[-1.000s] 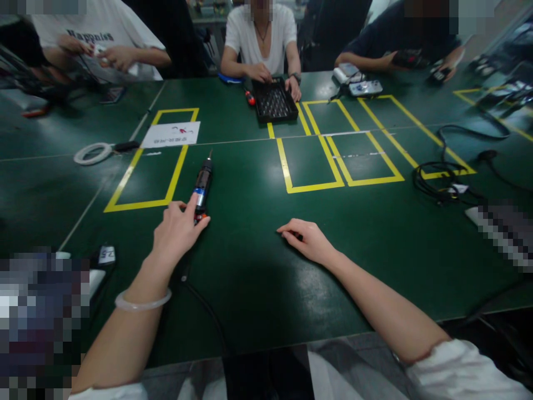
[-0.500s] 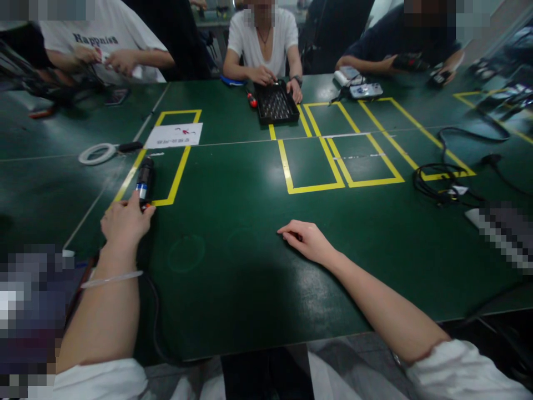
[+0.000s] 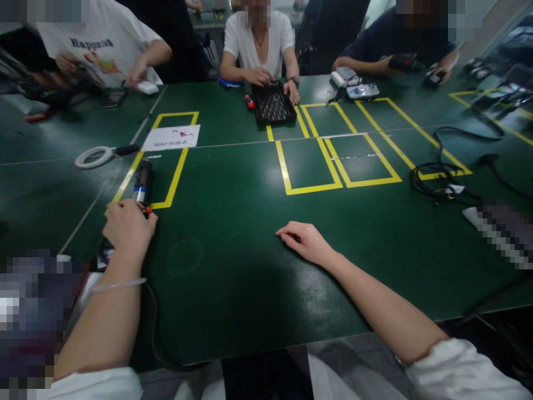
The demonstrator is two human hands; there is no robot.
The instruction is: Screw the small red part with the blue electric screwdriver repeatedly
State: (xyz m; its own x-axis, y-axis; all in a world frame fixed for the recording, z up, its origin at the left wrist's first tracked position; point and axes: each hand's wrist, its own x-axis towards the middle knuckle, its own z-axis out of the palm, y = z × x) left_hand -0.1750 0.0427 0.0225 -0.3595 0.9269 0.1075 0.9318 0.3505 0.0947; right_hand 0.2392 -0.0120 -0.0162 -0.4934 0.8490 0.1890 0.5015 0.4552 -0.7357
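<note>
My left hand (image 3: 130,226) is closed around the near end of a black cylindrical corded tool (image 3: 142,176), which has a blue and silver band. A bit of orange-red on the tool shows beside my thumb; the part under the palm is hidden. The tool lies inside a yellow tape outline (image 3: 177,178) on the green table (image 3: 233,283). Further right, my right hand (image 3: 306,240) rests on the tabletop, its fingers curled in and the index tip pointing left. Nothing shows in it.
Across the table, a person's hands are at a black tray (image 3: 273,118) of small parts. A white card (image 3: 170,138) and a white cable ring (image 3: 94,158) lie beyond my left hand. Coiled black cables (image 3: 433,183) lie right. Other people sit left and right at the far side.
My left index finger has drawn back from along the tool and curled in. My right hand stays put. The person at far left has spread their hands, one lowering a white object to the table.
</note>
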